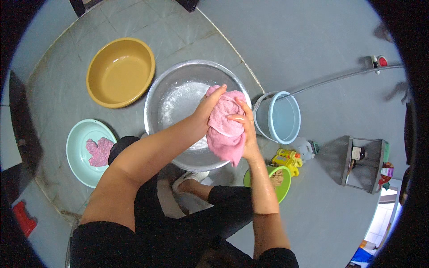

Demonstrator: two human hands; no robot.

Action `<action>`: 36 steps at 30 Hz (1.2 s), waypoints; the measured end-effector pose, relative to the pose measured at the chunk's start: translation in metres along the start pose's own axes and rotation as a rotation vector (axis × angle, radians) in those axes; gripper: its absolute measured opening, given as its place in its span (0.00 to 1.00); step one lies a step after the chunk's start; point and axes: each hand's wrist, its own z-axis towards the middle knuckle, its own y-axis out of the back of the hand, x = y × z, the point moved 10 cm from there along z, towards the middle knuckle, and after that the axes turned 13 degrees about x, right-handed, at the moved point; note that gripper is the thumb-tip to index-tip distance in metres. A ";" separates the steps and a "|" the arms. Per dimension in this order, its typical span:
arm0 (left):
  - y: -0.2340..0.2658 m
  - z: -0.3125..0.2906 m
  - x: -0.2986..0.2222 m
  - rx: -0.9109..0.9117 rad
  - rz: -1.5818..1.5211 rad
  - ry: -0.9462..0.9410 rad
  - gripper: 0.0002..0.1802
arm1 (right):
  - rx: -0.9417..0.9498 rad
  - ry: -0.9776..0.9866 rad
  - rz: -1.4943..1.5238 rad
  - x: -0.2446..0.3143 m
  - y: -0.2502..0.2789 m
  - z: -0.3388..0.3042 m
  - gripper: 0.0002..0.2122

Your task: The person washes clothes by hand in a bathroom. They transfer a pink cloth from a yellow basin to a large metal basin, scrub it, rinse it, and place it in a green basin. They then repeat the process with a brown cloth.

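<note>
A bunched pink towel (222,118) is gripped between my two hands above the right part of a large metal basin (152,96). My left hand (206,108) presses on its left side, with the thumb along the top. On the right side, the fingers of my right hand (247,127) curl around the cloth; that hand and forearm look wet. A loose fold of the towel hangs down near the basin's front rim. Whitish, sudsy-looking water (181,105) lies in the basin. My left palm is mostly hidden by the towel.
Left stand a mustard-yellow basin (98,94) and a mint basin (73,154) holding a mauve cloth (99,151). A light blue bucket (263,117) of water with a hose (339,77), yellow bottles (287,160) and a green tub (284,190) sit right. A shelf (377,167) hangs on the wall.
</note>
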 end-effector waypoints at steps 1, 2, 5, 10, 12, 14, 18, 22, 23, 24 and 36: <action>0.000 0.003 -0.004 0.006 0.014 -0.051 0.09 | -0.074 -0.007 0.031 -0.012 0.001 -0.004 0.26; 0.003 0.006 -0.013 -0.039 0.101 -0.146 0.10 | -0.331 -0.052 0.255 -0.036 0.009 -0.014 0.20; -0.014 -0.004 -0.044 -0.140 0.496 -0.429 0.12 | -0.831 -0.065 1.121 -0.086 0.002 -0.036 0.20; -0.080 -0.031 -0.061 -0.091 1.334 -0.654 0.17 | -0.767 -0.349 1.615 -0.128 -0.032 -0.015 0.18; -0.088 -0.035 -0.061 -0.056 1.481 -0.682 0.18 | -0.624 -0.429 1.614 -0.124 -0.038 -0.004 0.17; -0.106 -0.038 -0.051 0.034 1.592 -0.740 0.19 | -0.523 -0.358 1.627 -0.143 -0.034 -0.009 0.17; -0.120 -0.043 -0.029 0.154 1.826 -0.631 0.21 | -0.313 -0.286 1.712 -0.144 -0.045 -0.006 0.15; -0.129 -0.044 0.024 0.618 2.158 -0.693 0.18 | -0.143 -0.441 1.856 -0.108 -0.068 -0.009 0.13; -0.130 -0.050 0.029 0.621 2.161 -0.723 0.17 | -0.106 -0.484 1.876 -0.100 -0.072 -0.010 0.13; -0.130 -0.058 0.034 0.620 2.169 -0.745 0.17 | -0.068 -0.528 1.901 -0.095 -0.080 -0.009 0.13; -0.148 -0.105 0.084 0.703 2.263 -1.144 0.07 | 0.642 -0.836 0.761 -0.089 -0.062 0.014 0.13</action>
